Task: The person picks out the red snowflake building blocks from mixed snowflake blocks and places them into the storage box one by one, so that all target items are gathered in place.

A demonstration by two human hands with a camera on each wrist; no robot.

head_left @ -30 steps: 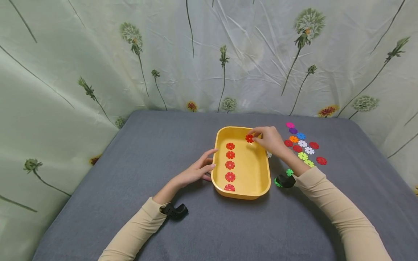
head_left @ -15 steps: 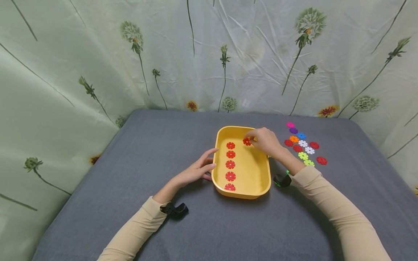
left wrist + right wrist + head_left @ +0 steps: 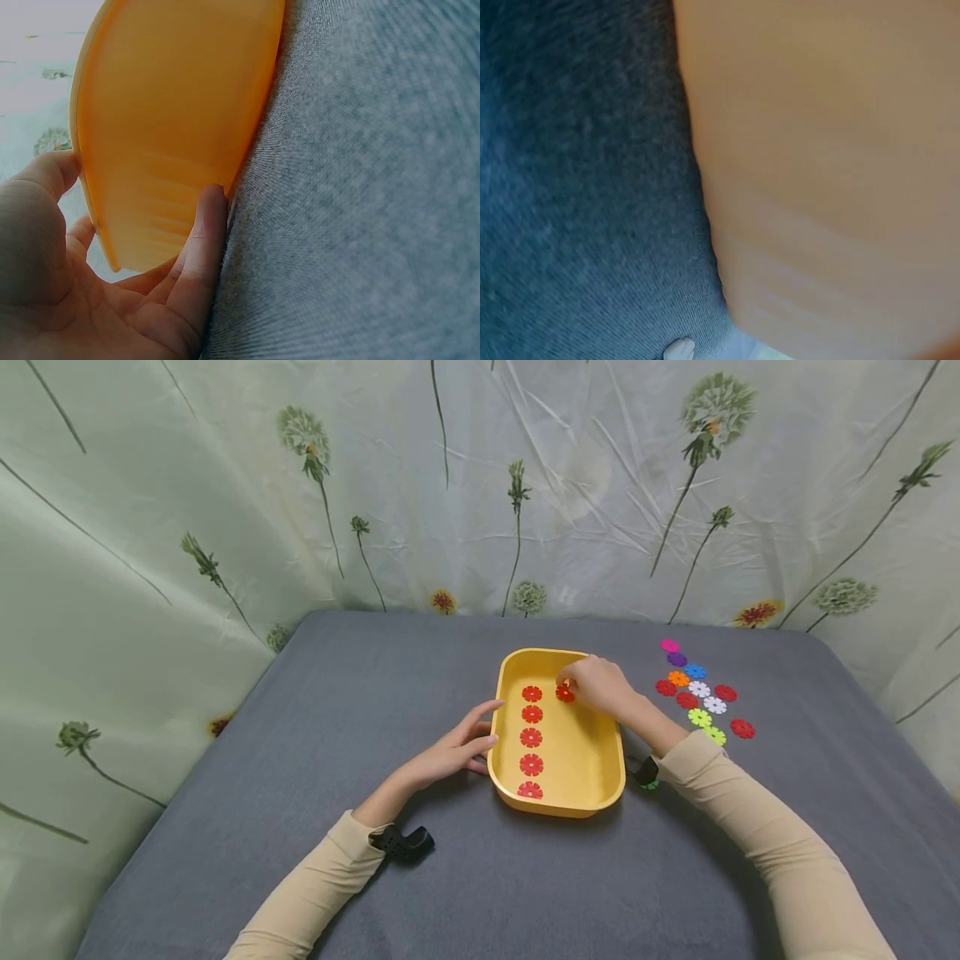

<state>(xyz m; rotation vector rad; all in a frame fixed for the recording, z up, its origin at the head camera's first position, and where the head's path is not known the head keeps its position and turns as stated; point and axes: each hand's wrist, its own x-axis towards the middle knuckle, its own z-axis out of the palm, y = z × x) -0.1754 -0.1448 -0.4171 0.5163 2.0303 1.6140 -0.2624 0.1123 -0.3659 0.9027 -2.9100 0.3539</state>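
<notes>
The yellow tray (image 3: 557, 810) has a column of several red flower-shaped discs (image 3: 531, 737) lying inside along its left. My right hand (image 3: 600, 685) reaches over the tray's right rim and pinches a red disc (image 3: 565, 693), just right of the column's far end; the fingers partly cover it. My left hand (image 3: 446, 756) touches the left side with relaxed, spread fingers. In the left wrist view, fingertips of my left hand (image 3: 142, 300) rest at the rim and against the outer wall of the tray (image 3: 180, 90). The right wrist view shows the tray's side (image 3: 817, 150), not my fingers.
Right of the tray, loose discs lie on the grey cloth (image 3: 360, 693): pink (image 3: 670, 646), purple (image 3: 677, 659), blue (image 3: 695, 671), orange (image 3: 678, 678), white (image 3: 715, 705), red (image 3: 742, 728) and yellow-green (image 3: 700, 717). Behind the table hangs a flowered curtain (image 3: 450, 527).
My right hand has moved left and slightly nearer inside the tray, carrying the red disc toward the column. The left hand has stayed at the tray's left side.
</notes>
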